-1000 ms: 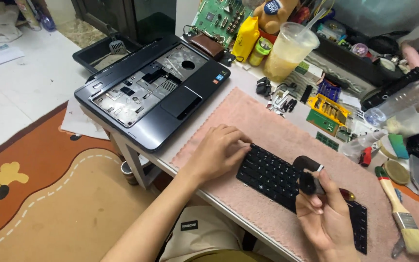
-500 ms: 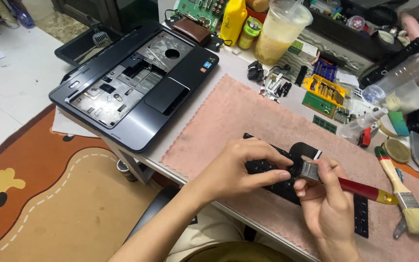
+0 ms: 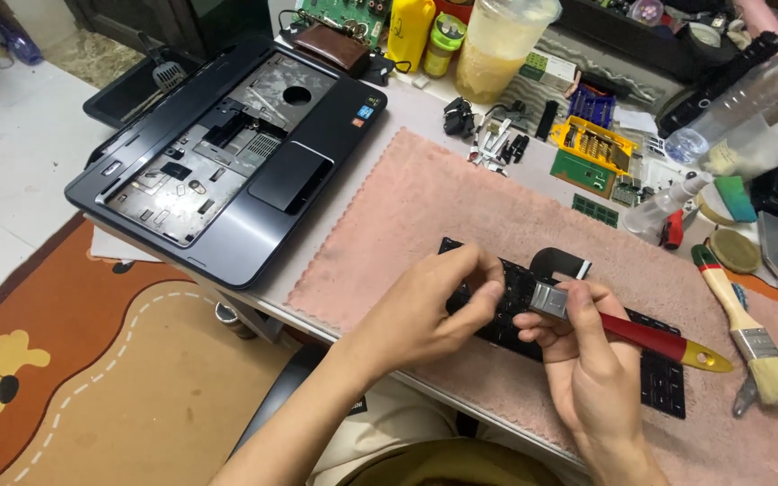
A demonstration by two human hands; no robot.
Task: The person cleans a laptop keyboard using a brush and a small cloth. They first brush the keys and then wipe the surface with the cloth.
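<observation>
Since a moment ago my right hand (image 3: 587,360) has tilted the red-handled brush (image 3: 623,328) onto the black keyboard (image 3: 515,301), gripping it; my left hand (image 3: 434,310) pinches the keyboard's edge.

Left hand (image 3: 425,310): bare, no ring or glove on you
Right hand (image 3: 587,360): bare, nothing at your wrist
Forearms: uncovered, no sleeves reaching into view
Lap: you wear light beige trousers with a small dark tag, and an olive-yellow garment at the bottom edge
</observation>
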